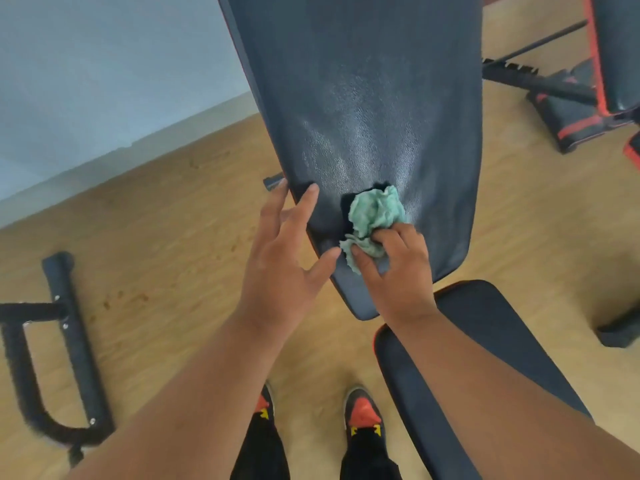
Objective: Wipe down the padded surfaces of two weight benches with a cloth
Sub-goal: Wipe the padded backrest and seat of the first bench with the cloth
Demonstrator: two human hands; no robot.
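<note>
A black padded backrest point(363, 98) of a weight bench slopes up and away in front of me, its surface shiny with damp streaks. Below it lies the bench's black seat pad point(485, 341) with a red edge. A crumpled green cloth point(374, 220) is pressed on the lower part of the backrest. My right hand point(394, 268) grips the cloth from below. My left hand point(287, 247) is spread open, its fingers resting on the backrest's left edge. A second bench's black and red pad point(616, 53) shows at the top right.
Light wooden floor point(166, 237) spreads around. A black metal frame with a foam-covered bar point(59, 341) lies on the floor at the left. The second bench's black base point(554, 88) stands at the right. A pale wall point(86, 64) rises at the upper left. My shoes point(360, 414) are below.
</note>
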